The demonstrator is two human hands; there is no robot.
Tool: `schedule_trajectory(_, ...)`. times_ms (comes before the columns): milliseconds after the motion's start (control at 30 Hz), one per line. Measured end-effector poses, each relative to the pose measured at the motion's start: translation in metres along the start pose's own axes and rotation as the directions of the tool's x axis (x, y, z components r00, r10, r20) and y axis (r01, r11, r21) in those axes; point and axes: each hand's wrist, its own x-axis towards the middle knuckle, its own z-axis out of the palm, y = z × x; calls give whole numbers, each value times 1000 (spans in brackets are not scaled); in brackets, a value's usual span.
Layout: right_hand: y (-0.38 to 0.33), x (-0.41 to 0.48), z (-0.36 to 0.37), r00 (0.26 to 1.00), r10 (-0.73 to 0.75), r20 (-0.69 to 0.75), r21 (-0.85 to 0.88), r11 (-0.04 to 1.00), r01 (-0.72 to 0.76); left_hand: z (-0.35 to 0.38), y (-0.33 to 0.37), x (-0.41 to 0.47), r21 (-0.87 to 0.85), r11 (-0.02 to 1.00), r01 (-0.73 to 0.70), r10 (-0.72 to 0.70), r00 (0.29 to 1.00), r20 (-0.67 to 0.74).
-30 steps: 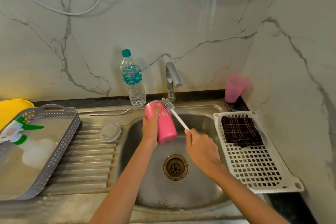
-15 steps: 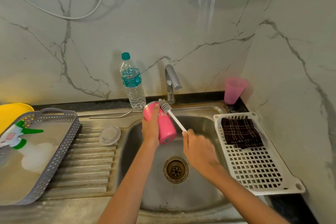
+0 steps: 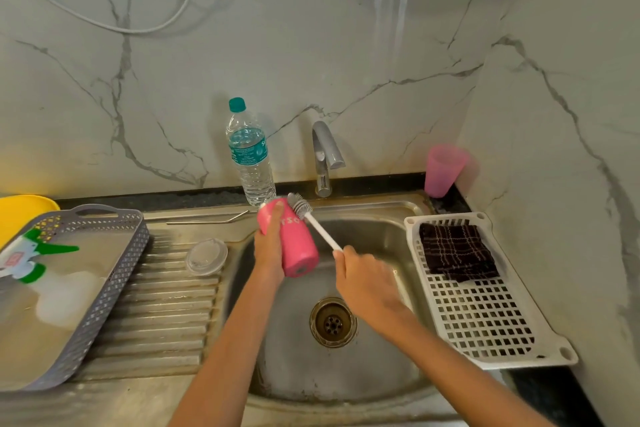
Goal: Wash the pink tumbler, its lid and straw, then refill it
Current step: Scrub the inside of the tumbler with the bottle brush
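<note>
Scrubbing stage, by the look of the head view. Left hand (image 3: 268,246) wrapped round the matte pink tumbler (image 3: 294,243), tilted over the back edge of the steel sink (image 3: 381,239). Right hand (image 3: 367,281) closed on the thin white handle of a bottle brush (image 3: 300,206), grey bristles touching the tumbler's far end. Clear round lid (image 3: 206,256) and bent metal straw (image 3: 207,220) lying apart on the ribbed drainboard (image 3: 166,305), likely unwashed. Refill not yet done.

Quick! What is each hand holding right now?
Left hand: grips the tumbler.
Right hand: grips the brush by its handle.
</note>
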Motion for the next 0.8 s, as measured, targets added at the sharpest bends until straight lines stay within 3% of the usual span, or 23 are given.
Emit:
schedule_trajectory(133, 5, -40, 9, 998, -27, 55, 9, 1000, 26, -16, 23, 11, -121, 992, -29, 21, 998, -63)
schedule_trajectory(333, 6, -2, -1, 999, 46, -5, 78, 996, -45, 0, 4, -14, 8, 997, 71, -71, 978, 197)
schedule_trajectory(533, 11, -36, 6, 999, -11, 39, 103, 995, 7, -7, 25, 1, -171, 984, 49, -27, 992, 124)
schedule_trajectory(633, 17, -45, 8, 996, 49, 76, 190, 980, -63, -9, 19, 0, -118, 992, 51, -36, 991, 127)
schedule_trajectory(800, 13, -6, -3, 991, 131, 29, 173, 976, -134, 5, -8, -19, -60, 995, 75, -57, 965, 255)
